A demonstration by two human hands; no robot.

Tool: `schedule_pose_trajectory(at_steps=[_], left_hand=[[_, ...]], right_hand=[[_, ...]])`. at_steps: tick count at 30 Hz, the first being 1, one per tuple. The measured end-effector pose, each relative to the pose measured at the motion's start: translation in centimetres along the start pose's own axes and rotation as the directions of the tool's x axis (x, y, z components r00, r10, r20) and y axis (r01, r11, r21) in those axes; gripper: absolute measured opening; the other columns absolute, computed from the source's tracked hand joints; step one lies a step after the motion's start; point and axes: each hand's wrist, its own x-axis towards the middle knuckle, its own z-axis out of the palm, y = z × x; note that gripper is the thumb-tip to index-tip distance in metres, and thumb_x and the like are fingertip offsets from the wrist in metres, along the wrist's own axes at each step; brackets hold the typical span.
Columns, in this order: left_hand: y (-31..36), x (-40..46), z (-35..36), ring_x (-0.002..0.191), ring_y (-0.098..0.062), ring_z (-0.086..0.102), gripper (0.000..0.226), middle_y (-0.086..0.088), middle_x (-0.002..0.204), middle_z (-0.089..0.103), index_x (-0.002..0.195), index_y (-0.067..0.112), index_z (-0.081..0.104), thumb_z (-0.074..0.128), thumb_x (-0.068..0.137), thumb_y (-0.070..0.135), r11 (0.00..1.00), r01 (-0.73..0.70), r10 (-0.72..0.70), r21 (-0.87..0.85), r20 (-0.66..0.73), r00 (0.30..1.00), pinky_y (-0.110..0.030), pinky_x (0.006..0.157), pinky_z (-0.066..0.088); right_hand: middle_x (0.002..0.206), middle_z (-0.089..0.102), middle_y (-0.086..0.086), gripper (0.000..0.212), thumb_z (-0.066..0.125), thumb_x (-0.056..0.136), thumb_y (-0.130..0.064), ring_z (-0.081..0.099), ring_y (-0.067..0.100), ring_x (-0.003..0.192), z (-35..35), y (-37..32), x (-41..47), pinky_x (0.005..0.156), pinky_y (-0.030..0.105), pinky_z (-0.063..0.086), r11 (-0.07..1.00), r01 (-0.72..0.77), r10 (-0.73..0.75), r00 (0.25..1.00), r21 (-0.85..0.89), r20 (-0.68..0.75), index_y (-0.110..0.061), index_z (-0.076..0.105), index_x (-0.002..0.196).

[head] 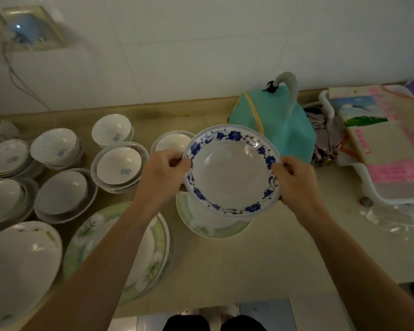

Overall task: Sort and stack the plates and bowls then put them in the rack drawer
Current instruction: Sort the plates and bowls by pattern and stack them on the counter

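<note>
A white plate with a blue flower rim [232, 172] is held above the counter between both hands. My left hand [163, 174] grips its left edge and my right hand [294, 180] grips its right edge. Directly under it lies a green-rimmed plate [201, 223] on the counter. A stack of larger green floral plates [153, 254] lies under my left forearm. Stacks of white bowls [117, 167] [55, 146] [62, 194] fill the left side, with one more bowl [170, 140] behind the held plate. A big white bowl [19, 268] sits at the lower left.
A teal cloth-covered object [280, 120] with a curved hose stands behind the plate. A white tray with boxes and paper packs [380, 144] occupies the right. A wall socket with a cable [26, 29] is at the upper left. The counter's front edge [249, 299] runs below.
</note>
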Motion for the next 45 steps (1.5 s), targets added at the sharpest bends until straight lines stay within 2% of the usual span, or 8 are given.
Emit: schedule_pose_trajectory(at_steps=[8,10,13,19,34,37,40,45], left_hand=[[4.7,0.9,5.6,0.077,-0.018,0.077,0.020,-0.004,0.083,0.079,0.093,0.008,0.076,0.058,0.101,0.007,0.993,0.011,0.036,-0.118,0.385,0.922,-0.029,0.064,0.063],[4.3,0.5,7.6,0.080,-0.019,0.077,0.017,-0.006,0.086,0.079,0.098,0.005,0.077,0.060,0.100,0.007,0.990,0.044,0.023,-0.131,0.467,0.884,-0.027,0.066,0.062],[3.8,0.1,10.5,0.079,-0.022,0.077,0.014,-0.009,0.086,0.079,0.098,0.001,0.077,0.064,0.097,0.005,0.995,0.061,-0.009,-0.082,0.527,0.850,-0.027,0.066,0.062],[2.4,-0.2,14.6,0.074,-0.025,0.077,0.010,-0.016,0.084,0.078,0.097,-0.007,0.075,0.069,0.091,-0.002,0.995,0.081,-0.102,0.065,0.505,0.857,-0.033,0.066,0.064],[1.4,0.0,17.4,0.059,-0.017,0.075,0.010,-0.011,0.075,0.076,0.080,0.003,0.073,0.083,0.080,0.002,0.956,0.054,-0.169,0.287,0.395,0.903,-0.029,0.061,0.063],[1.7,0.1,18.0,0.054,-0.015,0.073,0.017,-0.006,0.070,0.073,0.071,0.008,0.070,0.084,0.079,0.004,0.930,0.014,-0.167,0.368,0.388,0.907,-0.025,0.055,0.061],[1.9,0.1,18.7,0.060,-0.022,0.075,0.014,-0.012,0.074,0.075,0.076,0.001,0.071,0.084,0.079,0.005,0.889,-0.049,-0.146,0.455,0.384,0.912,-0.039,0.065,0.064],[2.5,-0.1,19.3,0.073,-0.032,0.074,0.016,-0.019,0.082,0.074,0.084,-0.005,0.071,0.082,0.081,0.007,0.829,-0.125,-0.127,0.545,0.401,0.907,-0.049,0.075,0.062]], right_hand=[[0.066,0.069,-0.010,0.021,0.058,0.097,-0.021,0.062,0.025,0.058,-7.8,2.7,-1.4,0.051,0.042,0.056,0.997,-0.060,0.068,0.983,0.054,-0.169,-0.019,0.071,0.080],[0.071,0.071,0.004,0.021,0.056,0.097,-0.022,0.066,0.038,0.064,-9.2,4.5,-2.4,0.058,0.054,0.059,0.993,-0.104,0.111,0.979,0.049,-0.173,-0.015,0.071,0.084],[0.072,0.068,0.016,0.025,0.055,0.099,-0.021,0.064,0.034,0.061,-10.5,7.7,-3.5,0.058,0.051,0.056,0.989,-0.141,0.147,0.971,0.046,-0.188,-0.011,0.069,0.082],[0.075,0.065,0.023,0.027,0.053,0.101,-0.019,0.056,0.024,0.059,-10.8,11.9,-4.1,0.056,0.040,0.047,0.984,-0.172,0.177,0.966,0.045,-0.188,-0.008,0.067,0.081],[0.052,0.052,-0.004,0.038,0.055,0.100,-0.016,0.048,0.018,0.054,-10.4,15.3,-4.3,0.054,0.036,0.041,0.974,-0.209,0.220,0.962,0.082,-0.162,-0.021,0.057,0.062],[0.056,0.053,0.005,0.034,0.055,0.100,-0.016,0.048,0.019,0.055,-10.5,15.5,-4.4,0.055,0.038,0.040,0.974,-0.213,0.224,0.962,0.080,-0.159,-0.013,0.059,0.066],[0.069,0.062,0.022,0.028,0.054,0.100,-0.016,0.052,0.021,0.058,-10.5,15.6,-4.5,0.056,0.037,0.043,0.971,-0.223,0.234,0.960,0.088,-0.153,-0.007,0.065,0.076],[0.073,0.066,0.023,0.028,0.053,0.102,-0.017,0.055,0.024,0.059,-10.5,15.9,-4.7,0.056,0.037,0.045,0.969,-0.236,0.246,0.956,0.078,-0.160,-0.006,0.068,0.081]])
